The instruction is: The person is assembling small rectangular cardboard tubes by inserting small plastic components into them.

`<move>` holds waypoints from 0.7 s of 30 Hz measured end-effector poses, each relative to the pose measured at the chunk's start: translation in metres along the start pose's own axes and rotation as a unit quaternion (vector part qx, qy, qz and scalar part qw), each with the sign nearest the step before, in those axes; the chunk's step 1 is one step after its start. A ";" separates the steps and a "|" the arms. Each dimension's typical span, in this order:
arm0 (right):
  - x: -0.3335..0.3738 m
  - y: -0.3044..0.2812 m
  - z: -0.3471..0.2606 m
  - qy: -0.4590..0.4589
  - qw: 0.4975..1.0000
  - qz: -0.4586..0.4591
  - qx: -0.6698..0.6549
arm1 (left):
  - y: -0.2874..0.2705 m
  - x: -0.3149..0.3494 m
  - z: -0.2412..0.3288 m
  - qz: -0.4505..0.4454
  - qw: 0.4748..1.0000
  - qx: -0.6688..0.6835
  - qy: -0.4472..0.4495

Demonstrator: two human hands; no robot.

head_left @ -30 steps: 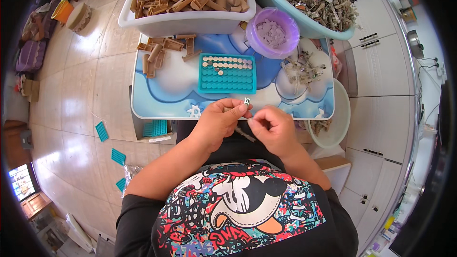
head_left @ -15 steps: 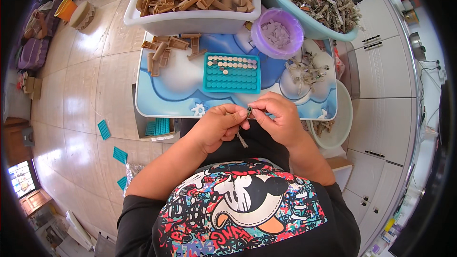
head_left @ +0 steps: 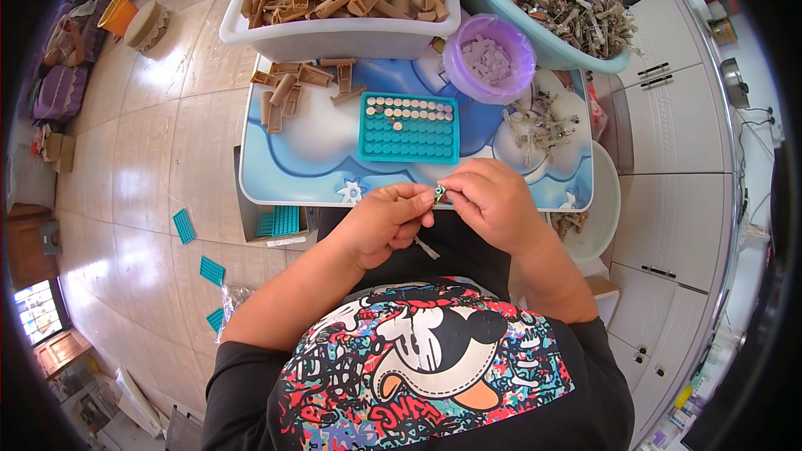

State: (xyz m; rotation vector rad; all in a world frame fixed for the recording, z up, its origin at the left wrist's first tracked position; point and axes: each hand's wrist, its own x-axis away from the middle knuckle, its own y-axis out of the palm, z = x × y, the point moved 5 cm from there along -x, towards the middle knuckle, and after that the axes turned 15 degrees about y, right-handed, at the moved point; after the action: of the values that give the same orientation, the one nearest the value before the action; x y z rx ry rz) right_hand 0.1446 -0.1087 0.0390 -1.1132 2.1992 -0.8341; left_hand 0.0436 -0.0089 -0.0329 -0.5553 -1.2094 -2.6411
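Observation:
Just off the table's near edge, my left hand (head_left: 388, 221) pinches a small green circuit board (head_left: 439, 193) between thumb and fingertips. Pale thin wires (head_left: 426, 248) hang down below that hand. My right hand (head_left: 493, 205) meets it from the other side, its fingers closed and its fingertips at the board's upper end. Whether a tiny piece sits in the right fingertips is hidden. Beyond both hands lies a teal tray (head_left: 409, 155) with rows of round hollows. Cream round discs (head_left: 409, 108) fill much of its far rows, and one lies in a row nearer me.
A white tub (head_left: 342, 39) of brown plastic housings stands at the back, with several loose housings (head_left: 288, 88) before it. Right of it are a light-blue basin (head_left: 576, 54) of wired parts and a purple bowl (head_left: 525, 88) of pale pieces. Loose wired boards (head_left: 539, 129) lie at right.
My right hand has turned and shifted slightly, its thumb drawn back from the board. More of the board's green face shows now. My left hand keeps its pinch.

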 end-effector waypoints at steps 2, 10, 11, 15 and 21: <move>0.000 0.000 -0.006 -0.047 0.997 0.032 0.060 | -0.002 -0.001 -0.001 0.023 1.000 0.008 0.005; -0.001 0.002 -0.018 -0.076 0.984 0.084 0.136 | -0.008 -0.002 -0.004 0.044 0.999 0.003 0.015; 0.000 0.003 -0.019 -0.077 0.982 0.101 0.143 | -0.007 -0.002 -0.004 0.044 0.999 0.003 0.015; 0.002 0.007 -0.020 -0.070 0.977 0.116 0.164 | -0.009 -0.001 -0.004 0.060 0.998 0.002 0.009; 0.002 0.009 -0.023 -0.067 0.975 0.127 0.170 | -0.010 0.001 -0.006 0.052 0.997 0.056 0.005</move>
State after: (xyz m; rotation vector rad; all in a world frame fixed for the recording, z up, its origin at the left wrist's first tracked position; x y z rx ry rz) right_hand 0.1234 -0.0995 0.0474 -0.6853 1.9422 -0.9449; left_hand 0.0385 -0.0068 -0.0430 -0.5702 -1.2809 -2.4688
